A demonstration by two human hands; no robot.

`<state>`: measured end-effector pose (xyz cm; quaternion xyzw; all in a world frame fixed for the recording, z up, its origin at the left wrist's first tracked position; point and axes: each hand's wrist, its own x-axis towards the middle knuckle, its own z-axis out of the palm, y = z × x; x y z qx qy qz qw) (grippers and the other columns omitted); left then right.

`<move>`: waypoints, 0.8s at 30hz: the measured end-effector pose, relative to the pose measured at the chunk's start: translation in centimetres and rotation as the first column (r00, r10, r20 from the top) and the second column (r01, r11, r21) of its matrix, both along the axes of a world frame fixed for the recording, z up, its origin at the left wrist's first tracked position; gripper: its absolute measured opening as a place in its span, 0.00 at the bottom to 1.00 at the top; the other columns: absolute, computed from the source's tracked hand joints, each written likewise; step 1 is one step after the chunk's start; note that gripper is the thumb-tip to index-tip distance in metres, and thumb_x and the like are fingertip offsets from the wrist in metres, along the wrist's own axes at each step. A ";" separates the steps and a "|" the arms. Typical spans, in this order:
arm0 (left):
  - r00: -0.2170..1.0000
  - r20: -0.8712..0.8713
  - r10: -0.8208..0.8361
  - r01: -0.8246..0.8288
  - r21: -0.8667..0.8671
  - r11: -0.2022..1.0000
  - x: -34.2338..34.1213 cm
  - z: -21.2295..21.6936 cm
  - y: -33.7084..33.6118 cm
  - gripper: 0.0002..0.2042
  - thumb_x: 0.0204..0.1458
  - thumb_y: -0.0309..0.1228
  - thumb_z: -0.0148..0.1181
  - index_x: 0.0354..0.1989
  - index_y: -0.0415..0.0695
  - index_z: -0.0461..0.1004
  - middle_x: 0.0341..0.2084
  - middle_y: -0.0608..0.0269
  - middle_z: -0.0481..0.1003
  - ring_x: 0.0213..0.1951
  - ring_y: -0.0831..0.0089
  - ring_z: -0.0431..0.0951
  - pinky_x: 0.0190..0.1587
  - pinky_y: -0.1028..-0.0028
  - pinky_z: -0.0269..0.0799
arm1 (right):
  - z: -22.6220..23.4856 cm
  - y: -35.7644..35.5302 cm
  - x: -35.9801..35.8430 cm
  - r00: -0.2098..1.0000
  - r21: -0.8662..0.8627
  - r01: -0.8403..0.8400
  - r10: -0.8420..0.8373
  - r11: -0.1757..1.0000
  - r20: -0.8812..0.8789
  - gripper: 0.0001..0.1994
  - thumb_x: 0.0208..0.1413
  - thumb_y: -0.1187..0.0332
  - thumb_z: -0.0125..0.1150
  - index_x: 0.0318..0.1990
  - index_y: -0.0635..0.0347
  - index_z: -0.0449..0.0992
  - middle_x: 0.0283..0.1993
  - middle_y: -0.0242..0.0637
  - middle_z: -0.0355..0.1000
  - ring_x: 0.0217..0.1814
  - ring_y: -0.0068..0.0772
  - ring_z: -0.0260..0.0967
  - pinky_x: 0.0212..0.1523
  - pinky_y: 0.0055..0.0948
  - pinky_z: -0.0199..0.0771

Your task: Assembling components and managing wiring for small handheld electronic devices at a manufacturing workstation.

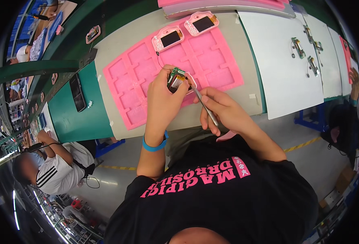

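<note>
Both hands meet over the pink tray (147, 77). My left hand (161, 101) is closed around a small gadget (177, 78), just above the tray. My right hand (224, 110) pinches metal tweezers (204, 105), tip at the gadget's 3 o'clock. I should poke slowly and keep steady. The counter (236, 53) edge sits at 6 o'clock; open room lies at 3 o'clock.
</note>
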<state>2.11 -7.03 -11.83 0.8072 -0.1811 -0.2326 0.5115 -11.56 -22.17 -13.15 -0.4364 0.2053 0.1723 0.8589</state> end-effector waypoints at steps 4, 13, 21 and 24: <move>1.000 -0.022 -0.013 0.012 -0.029 0.999 0.2 -0.1 0.2 0.10 0.56 0.24 0.65 0.45 0.40 0.77 0.32 0.63 0.83 0.31 0.76 0.78 0.35 0.75 0.73 | -0.1 0.6 0.5 0.999 -0.031 0.033 -0.034 0.999 -0.015 0.11 0.80 0.65 0.43 0.55 0.60 0.69 0.22 0.41 0.75 0.10 0.26 0.60 0.13 0.21 0.59; 1.000 0.005 -0.007 0.007 -0.100 0.995 -0.3 0.5 1.1 0.14 0.58 0.23 0.68 0.51 0.38 0.76 0.33 0.62 0.81 0.29 0.80 0.75 0.33 0.80 0.73 | 0.0 0.9 0.2 0.999 -0.028 0.045 -0.044 0.999 0.014 0.08 0.79 0.67 0.44 0.51 0.58 0.69 0.23 0.38 0.74 0.13 0.22 0.57 0.15 0.21 0.55; 0.920 -0.382 -0.089 0.052 -0.107 0.993 -0.7 1.5 4.6 0.10 0.62 0.26 0.66 0.51 0.39 0.78 0.30 0.63 0.80 0.28 0.80 0.74 0.31 0.80 0.71 | -0.1 2.0 -0.8 0.992 -0.253 0.088 -0.063 0.963 0.108 0.06 0.77 0.70 0.47 0.49 0.58 0.71 0.22 0.33 0.72 0.17 0.18 0.57 0.19 0.17 0.53; 0.870 -0.473 -0.140 0.053 -0.192 0.980 -0.7 1.4 4.6 0.09 0.64 0.26 0.64 0.50 0.40 0.78 0.29 0.64 0.80 0.27 0.81 0.74 0.29 0.81 0.70 | 0.4 2.4 -0.8 0.989 -0.349 0.109 -0.067 0.931 0.130 0.05 0.76 0.71 0.48 0.49 0.58 0.71 0.22 0.31 0.71 0.18 0.16 0.56 0.20 0.16 0.51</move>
